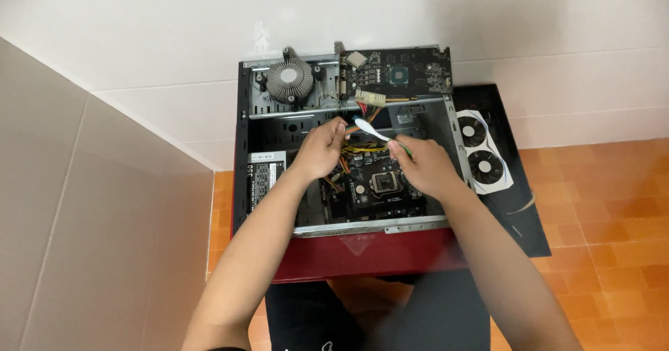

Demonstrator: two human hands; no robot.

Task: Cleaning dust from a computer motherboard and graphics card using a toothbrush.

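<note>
An open computer case [362,227] with a red front lies on the floor between my knees. Inside it sits a black motherboard [376,184] with a bare processor socket. My left hand [320,147] reaches in and pinches a bundle of yellow and orange cables [362,147] above the board. My right hand [421,164] holds a screwdriver with a white and green handle [376,135], its shaft hidden behind the fingers. A white multi-pin power plug [370,101] hangs just beyond both hands.
A round finned cooler [289,79] and a bare graphics board [404,73] rest on the case's far rim. A white twin-fan shroud [482,150] lies on a black panel [512,204] to the right. A power supply [266,171] fills the case's left side. White walls close in behind and left.
</note>
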